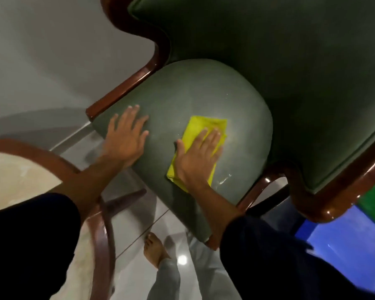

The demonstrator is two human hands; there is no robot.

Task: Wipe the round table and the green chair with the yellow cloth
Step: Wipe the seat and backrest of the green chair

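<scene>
- A person's right hand [198, 154] lay flat, palm down, on a folded yellow cloth [200, 128], its fingers [212, 137] straight and close together, pressing the cloth rather than gripping it.
- The cloth sat on the cushioned seat of the green chair [182, 92], toward the seat's right side, with pale streaks on the upholstery just beside it.
- The left hand [126, 137] rested open on the seat's left edge, fingers spread apart, holding nothing.
- Both forearms reached in from dark sleeves [26, 245] at the bottom of the frame.
- The chair's glossy wooden frame [121, 87] curved around the seat and the tall green backrest.
- The round table [20, 174], a pale surface with a wooden rim, stood at lower left, close to the chair.
- A bare foot [154, 250] stood on the tiled floor [134, 224] below the seat.
</scene>
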